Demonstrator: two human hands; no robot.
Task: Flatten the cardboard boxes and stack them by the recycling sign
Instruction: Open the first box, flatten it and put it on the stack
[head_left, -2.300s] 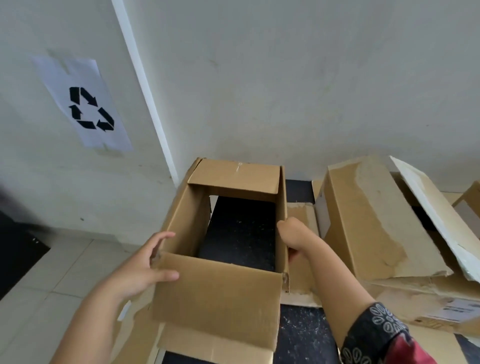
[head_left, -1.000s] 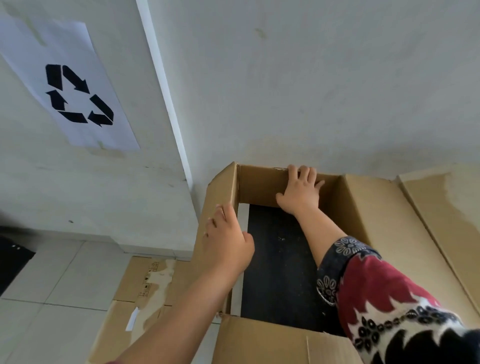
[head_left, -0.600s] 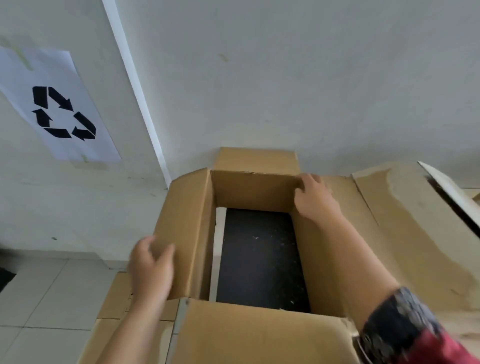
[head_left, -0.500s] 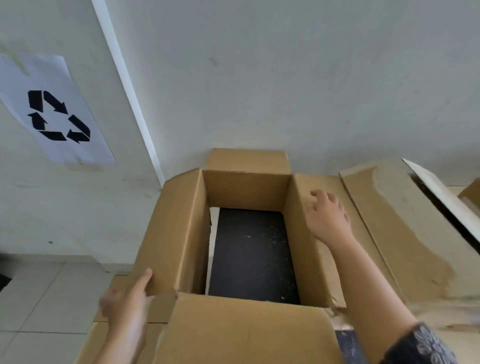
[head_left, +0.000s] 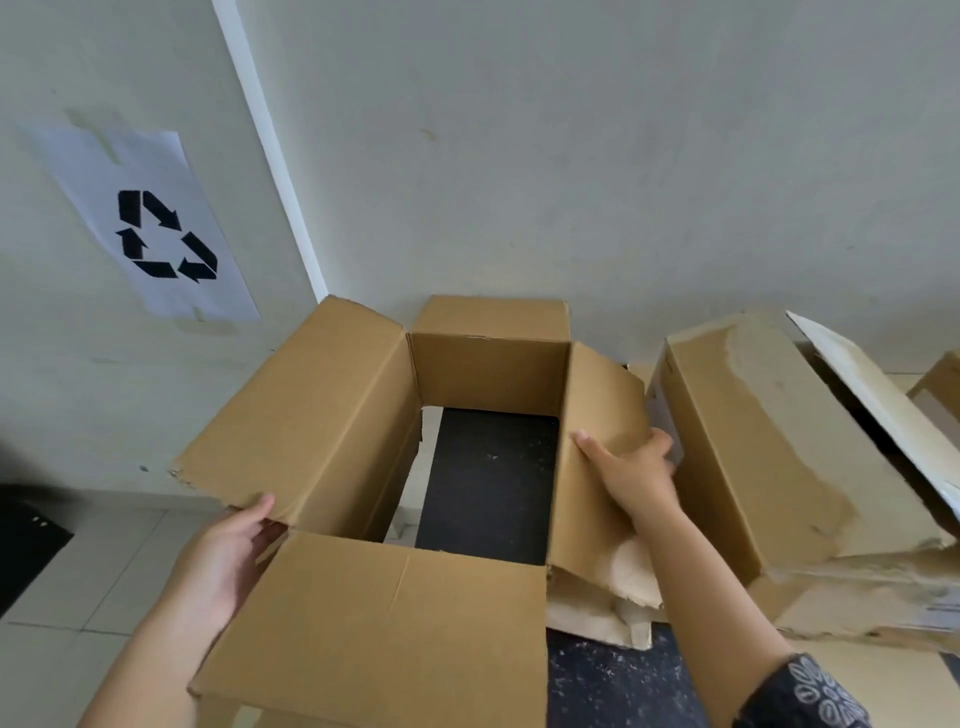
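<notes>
- Both hands are on the open cardboard box (head_left: 363, 613), one at each long side flap.
- The left hand (head_left: 223, 556) grips the near corner of the left flap (head_left: 306, 415): the thumb lies on the upper face and the other fingers go under the torn edge.
- The right hand (head_left: 631, 470) grasps the right flap (head_left: 602, 410), with the thumb on the inner face and the fingers curled around the outer edge.
- The box stands upright with all four top flaps spread outward, and it has no bottom (the dark floor (head_left: 488, 478) shows through it).
- The box is close to the wall (head_left: 571, 156), its far flap (head_left: 491, 317) touching or almost touching it; I cannot tell which.
- The recycling sign (head_left: 148, 223), a white paper with black arrows, is taped on the wall to the left of the box and above it.
- To the right, just beside the right flap, a second cardboard box (head_left: 769, 441) lies tilted, its surface torn and peeled.
- Under the right forearm, ragged cardboard pieces (head_left: 602, 603) lie on the floor.
- A patterned sleeve (head_left: 805, 696) covers the right arm at the bottom edge.
</notes>
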